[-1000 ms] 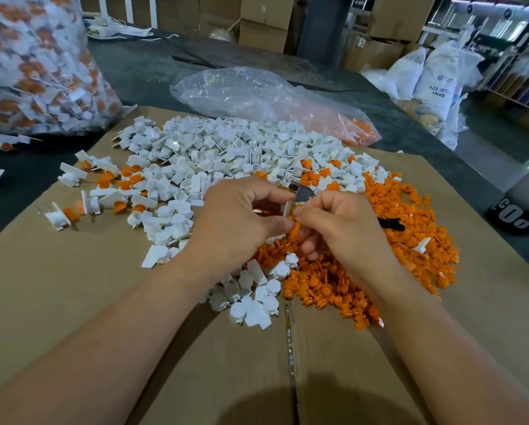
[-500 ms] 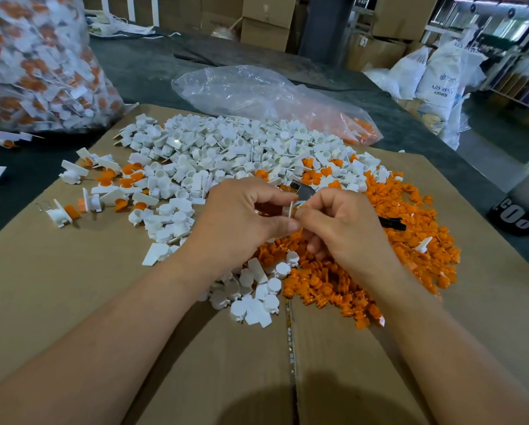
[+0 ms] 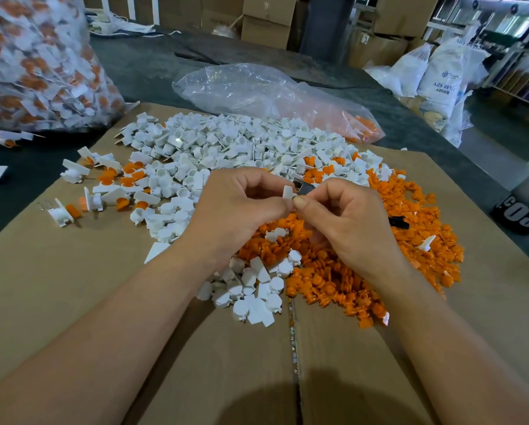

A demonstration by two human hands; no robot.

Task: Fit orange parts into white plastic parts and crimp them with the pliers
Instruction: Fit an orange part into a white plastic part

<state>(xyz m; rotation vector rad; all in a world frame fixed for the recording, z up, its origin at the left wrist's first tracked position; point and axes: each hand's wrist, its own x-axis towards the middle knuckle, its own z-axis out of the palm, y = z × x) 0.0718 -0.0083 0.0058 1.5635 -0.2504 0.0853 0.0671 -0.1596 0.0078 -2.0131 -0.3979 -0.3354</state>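
Observation:
My left hand pinches a small white plastic part between thumb and forefinger above the piles. My right hand meets it fingertip to fingertip, thumb pressed against the part. The pliers lie in the right palm: the metal jaws poke out behind the white part and the black handle tip sticks out to the right. Whether an orange part sits inside the white one is hidden by my fingers. A heap of white parts and a heap of orange parts lie below.
Everything sits on flattened cardboard over a dark table. Several assembled white-and-orange pieces lie at the left. A full bag of assembled pieces stands far left, and a nearly empty clear bag lies behind the white heap.
Both hands stay together over the heaps. The white part now stands more upright and shows more between the fingertips.

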